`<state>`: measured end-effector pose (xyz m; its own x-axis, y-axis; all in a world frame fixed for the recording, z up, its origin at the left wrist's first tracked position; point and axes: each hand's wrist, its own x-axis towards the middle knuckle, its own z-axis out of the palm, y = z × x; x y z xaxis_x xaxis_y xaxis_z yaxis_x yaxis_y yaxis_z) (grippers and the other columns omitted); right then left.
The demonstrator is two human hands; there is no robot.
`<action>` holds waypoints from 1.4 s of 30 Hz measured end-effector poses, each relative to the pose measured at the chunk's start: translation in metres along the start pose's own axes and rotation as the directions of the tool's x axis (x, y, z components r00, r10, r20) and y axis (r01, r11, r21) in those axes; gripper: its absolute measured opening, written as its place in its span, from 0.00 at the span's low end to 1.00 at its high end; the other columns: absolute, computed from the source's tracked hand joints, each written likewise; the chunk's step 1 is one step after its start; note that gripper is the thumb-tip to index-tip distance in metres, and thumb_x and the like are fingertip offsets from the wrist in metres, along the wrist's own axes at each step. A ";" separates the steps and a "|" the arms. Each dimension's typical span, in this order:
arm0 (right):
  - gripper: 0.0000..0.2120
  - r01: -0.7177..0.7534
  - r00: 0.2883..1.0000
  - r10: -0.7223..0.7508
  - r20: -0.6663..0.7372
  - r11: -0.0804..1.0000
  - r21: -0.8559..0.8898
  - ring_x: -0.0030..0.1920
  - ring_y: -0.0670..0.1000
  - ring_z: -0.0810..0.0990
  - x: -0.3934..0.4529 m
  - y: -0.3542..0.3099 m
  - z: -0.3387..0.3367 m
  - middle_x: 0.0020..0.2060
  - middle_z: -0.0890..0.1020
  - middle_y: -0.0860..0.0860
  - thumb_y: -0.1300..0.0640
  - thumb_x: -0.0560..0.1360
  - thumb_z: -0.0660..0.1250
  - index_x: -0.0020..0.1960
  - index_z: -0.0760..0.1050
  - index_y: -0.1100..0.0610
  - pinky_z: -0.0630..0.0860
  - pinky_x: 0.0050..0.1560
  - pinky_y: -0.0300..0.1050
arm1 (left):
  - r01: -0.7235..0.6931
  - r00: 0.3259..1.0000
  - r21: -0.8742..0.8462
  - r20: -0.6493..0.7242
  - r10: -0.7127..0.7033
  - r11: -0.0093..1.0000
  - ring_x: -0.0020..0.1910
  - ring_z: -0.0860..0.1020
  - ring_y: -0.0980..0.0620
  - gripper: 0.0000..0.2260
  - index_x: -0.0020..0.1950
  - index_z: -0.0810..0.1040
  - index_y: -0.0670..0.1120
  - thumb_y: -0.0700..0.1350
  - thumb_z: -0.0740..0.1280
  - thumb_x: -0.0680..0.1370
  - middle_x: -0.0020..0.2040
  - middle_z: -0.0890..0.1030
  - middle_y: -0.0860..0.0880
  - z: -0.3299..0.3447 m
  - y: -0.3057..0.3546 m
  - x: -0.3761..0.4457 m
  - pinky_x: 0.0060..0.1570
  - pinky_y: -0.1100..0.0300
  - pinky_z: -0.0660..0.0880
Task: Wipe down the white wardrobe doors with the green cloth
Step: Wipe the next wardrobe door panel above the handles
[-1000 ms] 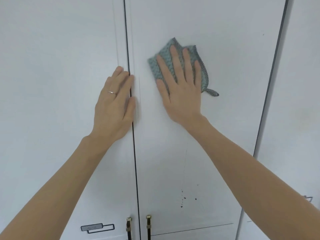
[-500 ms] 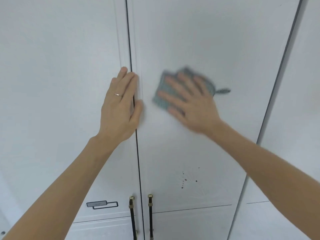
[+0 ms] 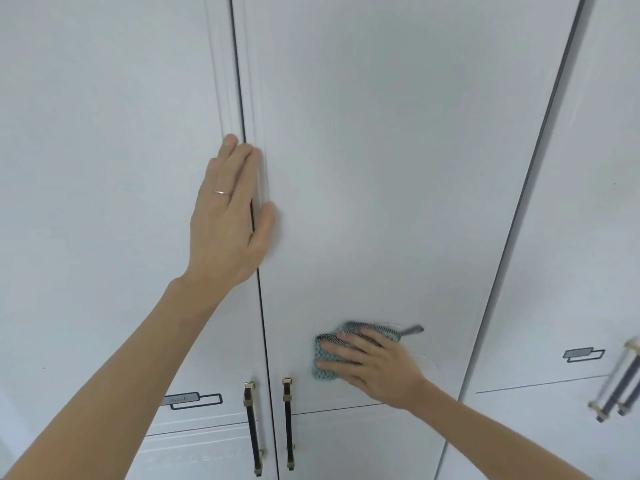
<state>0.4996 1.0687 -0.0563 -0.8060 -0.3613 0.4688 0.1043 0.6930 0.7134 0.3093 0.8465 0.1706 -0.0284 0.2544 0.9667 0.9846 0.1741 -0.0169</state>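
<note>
White wardrobe doors fill the view. My right hand (image 3: 374, 367) lies flat with straight fingers on the folded green cloth (image 3: 323, 363), pressing it against the lower part of the middle door (image 3: 398, 168), just right of that door's handle. My left hand (image 3: 230, 220) rests flat and open across the dark seam between the left door (image 3: 104, 168) and the middle door, a ring on one finger. Most of the cloth is hidden under my right hand; its hanging loop sticks out to the right.
Two dark handles with gold ends (image 3: 252, 433) (image 3: 288, 424) flank the seam below my hands. Another handle pair (image 3: 620, 386) hangs on the right door (image 3: 588, 237). Small label stickers (image 3: 192, 400) (image 3: 583, 354) sit low on the left and right doors.
My right hand has slid the cloth down the middle door from near its upper area to just above the handle. My left hand has stayed on the seam. The small dark spots low on the door are gone from view.
</note>
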 end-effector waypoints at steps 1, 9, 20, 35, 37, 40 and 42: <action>0.25 0.045 0.999 -0.046 -0.014 0.999 -0.021 0.79 0.47 0.62 0.008 0.014 -0.006 0.80 0.61 0.40 0.44 0.84 0.62 0.79 0.62 0.38 0.45 0.82 0.50 | 0.008 1.000 -0.003 -0.001 -0.008 1.000 0.83 0.58 0.39 0.26 0.80 0.65 0.34 0.39 0.63 0.82 0.79 0.67 0.39 0.000 0.000 0.000 0.83 0.43 0.54; 0.23 -0.467 0.796 0.476 -0.373 0.876 0.121 0.81 0.57 0.58 0.143 0.146 -0.108 0.80 0.63 0.50 0.43 0.86 0.57 0.80 0.64 0.43 0.55 0.79 0.61 | 0.053 0.998 -0.020 -0.032 -0.054 0.998 0.83 0.56 0.37 0.27 0.80 0.64 0.33 0.36 0.64 0.82 0.81 0.64 0.38 0.011 0.008 -0.004 0.83 0.45 0.50; 0.29 -0.032 0.999 0.032 0.020 0.999 0.008 0.80 0.48 0.56 0.004 -0.055 0.018 0.81 0.57 0.40 0.46 0.83 0.63 0.81 0.57 0.39 0.37 0.82 0.50 | 0.018 1.000 -0.016 0.015 -0.017 1.000 0.83 0.58 0.37 0.25 0.79 0.65 0.33 0.36 0.62 0.83 0.80 0.66 0.39 0.004 0.002 -0.008 0.82 0.42 0.54; 0.24 -0.423 0.825 0.474 -0.307 0.879 0.219 0.81 0.55 0.56 0.129 0.010 -0.051 0.81 0.61 0.49 0.44 0.85 0.60 0.80 0.62 0.43 0.52 0.80 0.59 | 0.036 0.997 -0.012 0.076 -0.035 0.999 0.83 0.59 0.40 0.24 0.80 0.66 0.34 0.35 0.62 0.83 0.80 0.66 0.40 0.004 0.003 -0.045 0.80 0.40 0.60; 0.26 -0.281 0.935 0.296 -0.197 0.954 0.102 0.81 0.52 0.58 0.076 -0.042 -0.011 0.81 0.61 0.46 0.43 0.84 0.62 0.80 0.61 0.41 0.47 0.81 0.54 | 0.020 0.996 0.009 0.086 -0.021 1.000 0.83 0.59 0.41 0.24 0.79 0.66 0.34 0.36 0.62 0.83 0.80 0.67 0.40 0.005 0.002 -0.060 0.80 0.40 0.60; 0.29 -0.150 0.988 0.149 -0.041 0.988 -0.021 0.77 0.49 0.62 0.022 -0.071 0.023 0.80 0.61 0.42 0.42 0.82 0.64 0.80 0.60 0.39 0.43 0.82 0.51 | 0.024 0.995 0.014 0.100 -0.025 1.000 0.83 0.59 0.42 0.25 0.79 0.66 0.34 0.36 0.64 0.82 0.80 0.67 0.41 0.007 0.004 -0.082 0.80 0.41 0.61; 0.27 -0.099 0.994 0.097 -0.050 0.995 -0.030 0.78 0.47 0.63 0.023 -0.061 0.022 0.80 0.62 0.41 0.42 0.83 0.63 0.80 0.60 0.39 0.45 0.82 0.50 | 0.025 0.993 0.015 0.111 -0.026 1.000 0.83 0.59 0.42 0.25 0.79 0.66 0.34 0.36 0.64 0.82 0.80 0.67 0.41 0.008 0.005 -0.095 0.79 0.39 0.63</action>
<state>0.4617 1.0319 -0.1000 -0.7619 -0.3230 0.5614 0.2008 0.7063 0.6789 0.3160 0.8311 0.0763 -0.0735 0.3540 0.9324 0.9810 0.1942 0.0036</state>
